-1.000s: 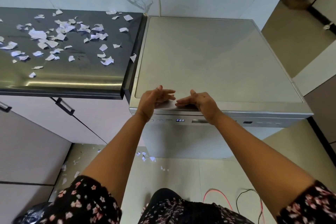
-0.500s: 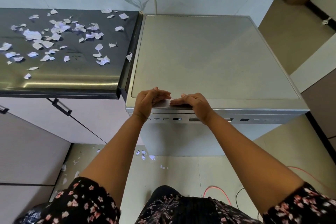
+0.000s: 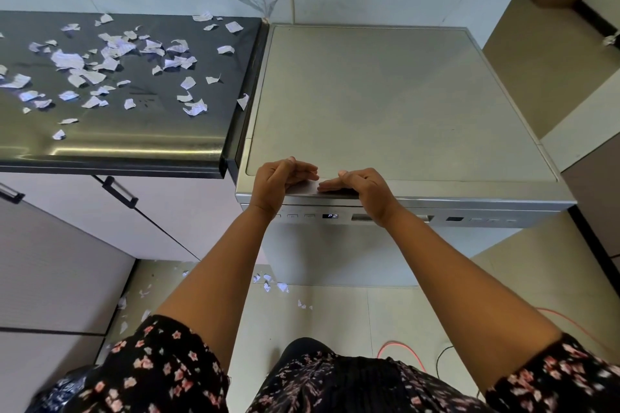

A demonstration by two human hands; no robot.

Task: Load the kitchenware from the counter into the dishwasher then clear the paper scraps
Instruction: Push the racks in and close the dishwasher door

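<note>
Head view, only view. Person stands at the dishwasher [image 3: 385, 104], both arms stretched out to the front edge of its flat grey top.

Left hand [image 3: 280, 183]: wrist in front of the control strip [image 3: 469, 220], palm up against the front lip, fingers [image 3: 303, 171] half bent and lying over the front edge, tips aimed right. Nothing in it. Thumb sits on top, near the front left corner of the inset panel.

Right hand [image 3: 364, 189]: fingers [image 3: 330, 184] straight and together, flat on the front lip, tips aimed left, thumb raised. Holds nothing, just rests on the metal.

The two sets of fingertips are just beside each other, near the left half of the front edge; can't tell if they touch.

Dishwasher door closed. Small display [image 3: 330, 216] on the strip reads P2, showing between the two wrists.

Paper scraps [image 3: 110, 54] lie spread over the dark counter [image 3: 134, 137] left of the dishwasher, mostly toward its back and middle. One scrap [image 3: 243, 100] sits at the counter's right edge, just beside the dishwasher. More floor scraps [image 3: 271, 285] lie at the foot of the machine, by its left front corner.

Below the counter, cabinet fronts with a dark handle [image 3: 120, 193]. Red cable [image 3: 399, 347] on the floor tiles. Floral sleeves [image 3: 161, 365] at the bottom edge.
</note>
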